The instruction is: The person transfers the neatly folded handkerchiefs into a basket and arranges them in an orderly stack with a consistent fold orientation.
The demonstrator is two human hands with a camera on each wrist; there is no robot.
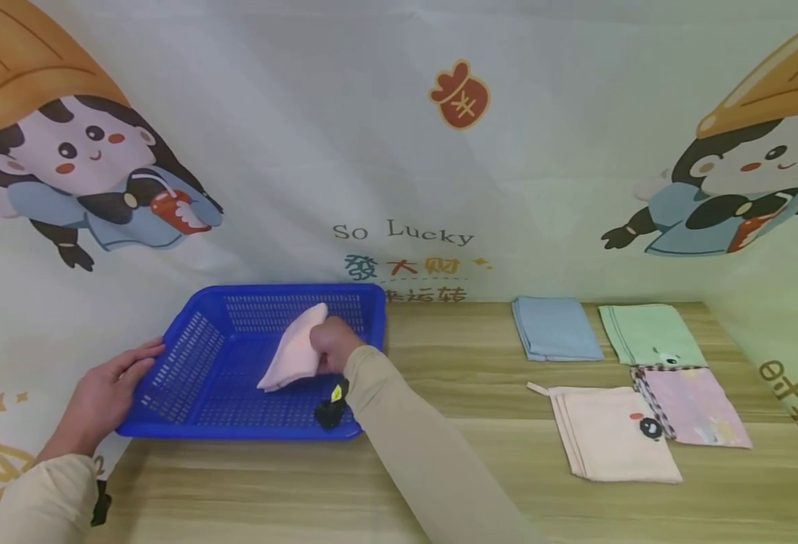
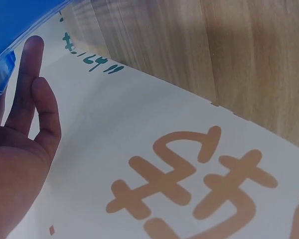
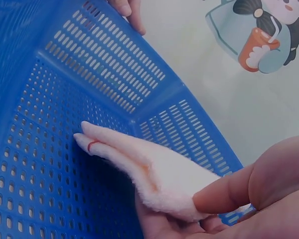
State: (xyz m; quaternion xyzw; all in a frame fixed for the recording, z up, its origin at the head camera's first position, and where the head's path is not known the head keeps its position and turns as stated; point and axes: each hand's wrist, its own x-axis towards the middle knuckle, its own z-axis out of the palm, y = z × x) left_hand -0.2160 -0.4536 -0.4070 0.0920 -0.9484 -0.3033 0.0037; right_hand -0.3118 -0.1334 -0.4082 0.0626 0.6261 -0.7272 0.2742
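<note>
1. While the right hand (image 1: 327,344) reaches into the blue basket (image 1: 188,355) at the middle left of the head view, its grip pinches a folded pink cloth (image 1: 293,355).
2. In the right wrist view the thumb (image 3: 239,186) presses on top of the pink cloth (image 3: 154,174) and the other fingers lie under it.
3. The pink cloth is inside the basket, tilted, with its low corner near the basket floor and its high end by the back wall.
4. A little red mark shows near the tip of the cloth in the right wrist view.
5. The left hand (image 1: 106,393) rests on the left rim of the basket, and its grip is spread, with the fingers straight along the edge.
6. In the left wrist view the fingers (image 2: 27,84) lie flat next to the blue rim (image 2: 2,69), over a pale sheet with printed signs.
7. The basket sits on the left end of the wooden desk (image 1: 453,355), partly over the edge of that pale sheet.
8. On the right side of the desk four more folded cloths lie flat.
9. A blue cloth (image 1: 555,329) and a green cloth (image 1: 651,334) lie side by side at the back.
10. A cream cloth (image 1: 610,434) and a pink patterned cloth (image 1: 694,408) lie in front of them, touching each other.
11. A curtain with cartoon children (image 1: 93,174) hangs behind the desk.
</note>
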